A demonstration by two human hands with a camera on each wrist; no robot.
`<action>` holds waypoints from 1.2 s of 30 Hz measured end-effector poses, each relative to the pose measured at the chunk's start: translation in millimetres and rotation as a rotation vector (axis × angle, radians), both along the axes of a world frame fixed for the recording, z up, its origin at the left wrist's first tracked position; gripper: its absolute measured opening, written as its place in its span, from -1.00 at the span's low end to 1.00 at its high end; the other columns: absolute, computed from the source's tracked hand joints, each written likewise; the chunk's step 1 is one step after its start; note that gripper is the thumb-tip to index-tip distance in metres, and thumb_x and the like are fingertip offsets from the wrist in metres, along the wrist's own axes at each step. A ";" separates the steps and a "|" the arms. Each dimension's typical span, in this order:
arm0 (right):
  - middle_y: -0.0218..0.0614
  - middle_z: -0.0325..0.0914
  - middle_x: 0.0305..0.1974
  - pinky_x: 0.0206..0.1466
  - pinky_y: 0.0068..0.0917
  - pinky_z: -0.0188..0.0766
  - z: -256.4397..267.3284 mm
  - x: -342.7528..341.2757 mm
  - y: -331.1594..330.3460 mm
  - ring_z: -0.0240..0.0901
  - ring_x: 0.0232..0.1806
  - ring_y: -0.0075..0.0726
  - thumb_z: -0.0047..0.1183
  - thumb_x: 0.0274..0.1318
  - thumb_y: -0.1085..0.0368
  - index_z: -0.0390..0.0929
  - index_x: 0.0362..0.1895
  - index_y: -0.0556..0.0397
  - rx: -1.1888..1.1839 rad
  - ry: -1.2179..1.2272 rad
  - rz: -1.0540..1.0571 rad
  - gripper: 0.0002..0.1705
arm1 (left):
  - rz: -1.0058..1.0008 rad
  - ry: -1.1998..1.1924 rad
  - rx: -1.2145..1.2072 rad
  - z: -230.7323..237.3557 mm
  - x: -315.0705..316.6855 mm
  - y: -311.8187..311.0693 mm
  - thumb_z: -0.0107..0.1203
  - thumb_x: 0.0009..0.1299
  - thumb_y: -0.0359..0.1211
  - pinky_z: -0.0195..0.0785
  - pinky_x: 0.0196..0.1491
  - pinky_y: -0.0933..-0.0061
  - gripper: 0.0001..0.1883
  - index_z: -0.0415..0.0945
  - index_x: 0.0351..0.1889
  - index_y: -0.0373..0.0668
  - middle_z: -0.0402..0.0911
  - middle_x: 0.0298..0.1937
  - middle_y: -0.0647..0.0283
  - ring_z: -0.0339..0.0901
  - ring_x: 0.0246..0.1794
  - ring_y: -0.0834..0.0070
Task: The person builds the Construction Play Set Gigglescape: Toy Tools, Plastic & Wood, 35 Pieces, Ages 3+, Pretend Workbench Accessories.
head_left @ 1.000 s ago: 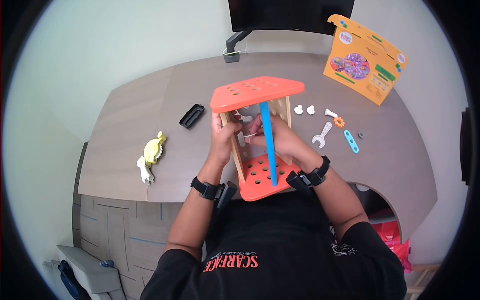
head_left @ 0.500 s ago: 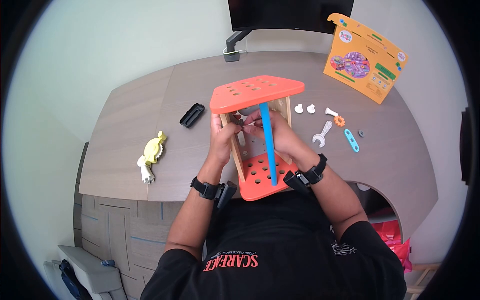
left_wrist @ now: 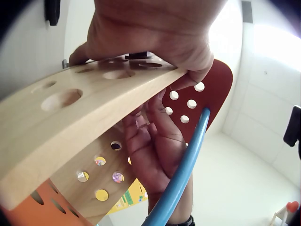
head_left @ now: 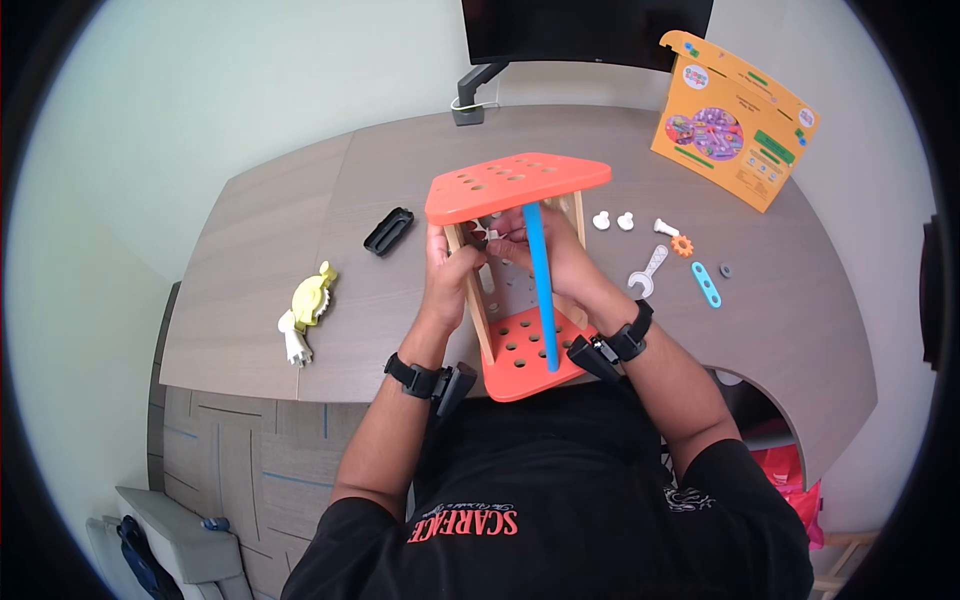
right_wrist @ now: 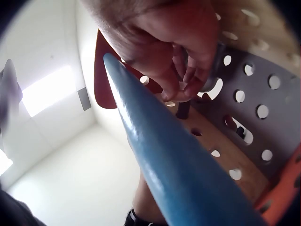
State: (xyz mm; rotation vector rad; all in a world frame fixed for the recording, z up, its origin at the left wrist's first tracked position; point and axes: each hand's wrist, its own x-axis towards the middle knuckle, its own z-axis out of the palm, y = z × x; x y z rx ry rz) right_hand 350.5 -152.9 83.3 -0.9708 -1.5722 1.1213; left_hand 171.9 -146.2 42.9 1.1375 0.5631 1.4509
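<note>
A toy toolbox stands tilted before me, with orange perforated ends (head_left: 520,185), wooden sides (left_wrist: 94,99), a grey holed panel (right_wrist: 254,89) and a blue rod (head_left: 541,290). My left hand (head_left: 445,285) grips the left wooden side, thumb on the inner face and fingers around the outside. Behind the blue rod, my right hand (head_left: 560,260) reaches into the frame. Its thumb and fingers pinch a small white nut-like piece (right_wrist: 182,85) close to the left side. A dark peg (right_wrist: 183,110) sticks out of the wood just below those fingertips. On the outer face, a dark part (left_wrist: 138,55) shows under my left palm.
Right of the toolbox lie two white pegs (head_left: 613,221), a white bolt (head_left: 666,228), an orange gear (head_left: 682,245), a toy wrench (head_left: 648,272), a blue strip (head_left: 706,285) and a grey ring (head_left: 726,270). A black tray (head_left: 388,232) and yellow toy (head_left: 312,300) lie left. An orange box (head_left: 735,125) stands behind.
My right hand has brought the white piece from mid-frame over to the left wooden side, its fingers now a little higher near the peg. My left hand keeps its grip.
</note>
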 end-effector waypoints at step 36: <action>-0.47 0.38 -0.65 -0.56 -0.51 0.31 -2.5 -6.9 17.1 0.32 -0.64 -0.54 -0.24 0.62 -0.39 0.51 -0.23 0.01 -0.378 -0.255 0.111 -0.27 | -0.018 0.028 0.072 -6.0 -5.7 6.5 0.05 0.21 -0.48 0.48 0.11 0.34 -0.33 0.30 0.37 -0.18 0.49 0.09 0.21 0.49 0.11 0.41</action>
